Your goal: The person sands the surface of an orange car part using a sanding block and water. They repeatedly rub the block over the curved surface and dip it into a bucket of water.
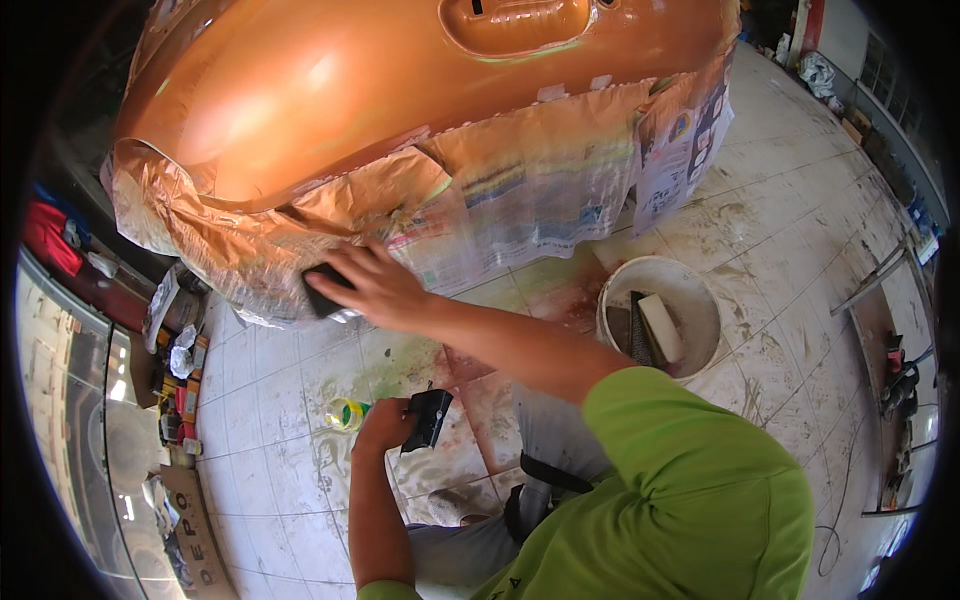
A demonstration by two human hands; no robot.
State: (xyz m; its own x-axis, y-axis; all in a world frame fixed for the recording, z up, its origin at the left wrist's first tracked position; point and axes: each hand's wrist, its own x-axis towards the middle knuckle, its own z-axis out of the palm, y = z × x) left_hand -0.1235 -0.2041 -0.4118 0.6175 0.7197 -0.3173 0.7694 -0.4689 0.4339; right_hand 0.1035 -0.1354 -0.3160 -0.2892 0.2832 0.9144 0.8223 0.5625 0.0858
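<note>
An orange-painted vehicle body panel (pixel 270 110) fills the top of the view, its lower side covered with masking paper and newspaper (pixel 520 190). My right hand (pixel 378 285) reaches across to the left, its fingers closed over a dark block (pixel 326 292) at the lower edge of the paint-dusted paper. Whether the block touches the paper I cannot tell. Nearer to me, my left hand (pixel 384 427) grips a black, angular, box-like object (pixel 428 420) above the floor. Just left of that hand is a clear bottle with a yellow-green label (pixel 347 413).
A whitish bucket (pixel 710 310) stands on the right, a pale block and dark strips inside. Boxes and clutter (pixel 180 400) line the left side beside a glass-fronted case (pixel 70 420). Metal shelving (pixel 890 370) stands at the right. The tiled floor (pixel 780 200) is stained.
</note>
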